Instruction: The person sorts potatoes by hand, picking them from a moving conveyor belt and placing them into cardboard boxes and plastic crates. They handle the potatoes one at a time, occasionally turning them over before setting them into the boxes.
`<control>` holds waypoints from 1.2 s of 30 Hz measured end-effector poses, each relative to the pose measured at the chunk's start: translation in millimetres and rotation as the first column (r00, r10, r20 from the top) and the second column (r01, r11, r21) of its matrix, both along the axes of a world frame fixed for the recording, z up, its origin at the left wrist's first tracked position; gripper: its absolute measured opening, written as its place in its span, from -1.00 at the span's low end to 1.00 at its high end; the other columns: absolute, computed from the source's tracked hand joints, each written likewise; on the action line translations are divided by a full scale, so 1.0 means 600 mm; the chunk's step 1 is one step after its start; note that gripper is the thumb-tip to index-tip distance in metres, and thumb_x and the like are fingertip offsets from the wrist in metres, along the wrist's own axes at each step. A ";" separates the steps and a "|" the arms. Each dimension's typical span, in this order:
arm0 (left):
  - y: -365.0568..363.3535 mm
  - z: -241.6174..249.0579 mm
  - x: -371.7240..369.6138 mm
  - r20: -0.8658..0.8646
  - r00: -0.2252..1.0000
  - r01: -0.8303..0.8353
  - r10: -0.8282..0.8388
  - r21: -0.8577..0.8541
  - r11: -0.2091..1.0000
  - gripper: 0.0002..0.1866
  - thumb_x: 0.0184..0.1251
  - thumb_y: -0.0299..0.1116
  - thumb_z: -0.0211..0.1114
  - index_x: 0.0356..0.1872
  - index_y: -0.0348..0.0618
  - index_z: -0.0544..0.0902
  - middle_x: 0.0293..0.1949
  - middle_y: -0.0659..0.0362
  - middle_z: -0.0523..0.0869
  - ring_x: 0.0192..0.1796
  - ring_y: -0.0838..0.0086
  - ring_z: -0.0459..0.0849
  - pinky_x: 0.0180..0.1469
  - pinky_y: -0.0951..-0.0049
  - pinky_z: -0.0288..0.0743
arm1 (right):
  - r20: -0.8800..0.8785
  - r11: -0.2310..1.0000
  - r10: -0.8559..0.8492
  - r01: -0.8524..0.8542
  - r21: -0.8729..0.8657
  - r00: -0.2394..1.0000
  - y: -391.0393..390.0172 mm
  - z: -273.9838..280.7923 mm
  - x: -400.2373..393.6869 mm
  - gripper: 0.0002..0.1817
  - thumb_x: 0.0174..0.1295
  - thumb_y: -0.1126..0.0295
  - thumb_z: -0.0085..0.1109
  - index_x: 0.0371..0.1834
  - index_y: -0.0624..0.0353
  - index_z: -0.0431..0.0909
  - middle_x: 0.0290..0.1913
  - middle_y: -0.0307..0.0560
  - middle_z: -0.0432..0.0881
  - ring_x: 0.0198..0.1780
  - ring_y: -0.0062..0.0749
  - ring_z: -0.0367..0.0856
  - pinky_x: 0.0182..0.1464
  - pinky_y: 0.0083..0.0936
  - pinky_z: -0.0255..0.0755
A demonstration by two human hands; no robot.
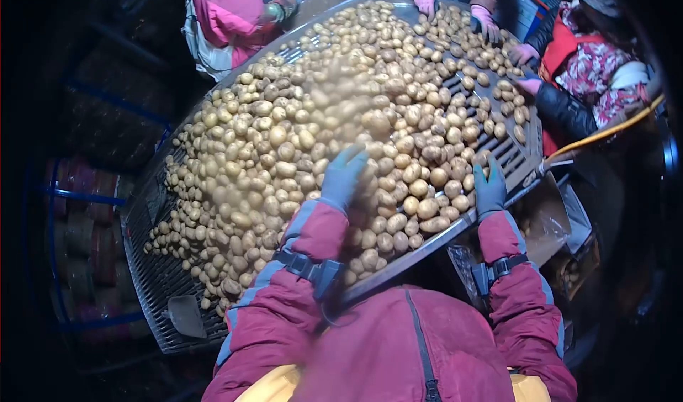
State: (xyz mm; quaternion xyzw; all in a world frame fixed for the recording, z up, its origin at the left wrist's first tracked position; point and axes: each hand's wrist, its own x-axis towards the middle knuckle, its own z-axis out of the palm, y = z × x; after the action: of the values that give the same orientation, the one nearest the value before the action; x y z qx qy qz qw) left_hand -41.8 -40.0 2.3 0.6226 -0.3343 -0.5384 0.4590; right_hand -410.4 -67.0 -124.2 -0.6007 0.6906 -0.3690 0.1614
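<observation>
Both hands point(344, 177) gloved | potatoes point(284, 153) crowd conveyor point(160, 281) | right edge bare

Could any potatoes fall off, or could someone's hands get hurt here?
Maybe. Potatoes lie right at the near edge of the slatted table, so some could roll off. The left hand rests on the pile and the right hand near the slats, where gloved fingers might get pinched. Co-workers' hands reach in too, so bumps are possible.

Left hand point(343, 176), gloved, rests open on the potatoes point(299, 139) mid-frame; right hand point(489, 191) sits lower right at the slatted table point(160, 288) edge.
</observation>
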 end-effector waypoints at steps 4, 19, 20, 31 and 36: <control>0.035 0.024 -0.032 -0.081 0.995 0.054 -0.051 0.030 0.998 -0.52 0.53 -0.08 0.29 0.29 -0.17 0.63 0.09 0.16 0.72 0.06 0.49 0.65 0.08 0.45 0.59 | 0.468 0.964 0.217 -0.263 0.035 0.856 0.058 0.179 0.130 -0.47 0.43 0.21 0.26 0.39 0.22 0.50 0.26 0.07 0.63 0.23 -0.31 0.61 0.29 -0.37 0.47; 0.120 -0.020 0.196 0.779 0.626 0.119 -0.026 -0.062 0.991 -0.34 0.36 0.00 0.43 0.35 -0.21 0.56 0.30 -0.11 0.60 0.33 0.10 0.56 0.39 0.20 0.45 | 0.909 0.577 -0.317 -0.706 0.410 0.269 0.114 0.170 0.158 -0.54 0.44 0.07 0.15 0.21 0.18 0.58 -0.16 -0.01 0.75 -0.31 -0.38 0.70 -0.42 -0.49 0.62; 0.126 -0.077 0.259 0.969 0.241 0.176 0.057 -0.101 0.979 -0.28 0.34 0.03 0.43 0.38 -0.23 0.52 0.42 -0.19 0.49 0.47 -0.06 0.40 0.50 0.09 0.31 | 0.888 0.558 -0.375 -0.700 0.445 0.265 0.117 0.150 0.147 -0.50 0.45 0.03 0.13 0.24 0.17 0.57 -0.18 0.00 0.75 -0.34 -0.37 0.70 -0.43 -0.49 0.61; 0.010 -0.093 0.069 0.954 0.247 0.191 -0.172 0.126 0.974 -0.23 0.33 0.19 0.31 0.46 -0.03 0.46 0.45 -0.06 0.42 0.47 0.06 0.41 0.46 0.11 0.31 | 0.873 0.592 -0.426 -0.658 0.466 0.236 0.112 0.128 0.166 -0.50 0.33 0.11 0.12 0.09 0.35 0.61 -0.21 0.12 0.76 -0.35 -0.16 0.75 -0.28 -0.32 0.70; -0.005 -0.059 0.114 0.778 0.627 0.364 -0.036 -0.252 0.896 -0.56 0.39 -0.16 0.29 0.17 -0.20 0.65 0.14 -0.10 0.67 0.15 0.03 0.64 0.21 0.14 0.52 | 0.885 0.574 -0.426 -0.699 0.426 0.189 0.099 0.145 0.198 -0.51 0.19 0.30 0.18 0.07 0.51 0.59 -0.08 0.23 0.74 -0.13 0.02 0.77 -0.03 -0.19 0.69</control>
State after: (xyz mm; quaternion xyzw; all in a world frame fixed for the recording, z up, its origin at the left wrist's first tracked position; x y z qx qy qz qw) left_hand 26.6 -42.8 -33.1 0.6437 -0.6624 -0.2009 0.3263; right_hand -291.9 -7.5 -37.1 -0.1481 0.4321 -0.2811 0.8440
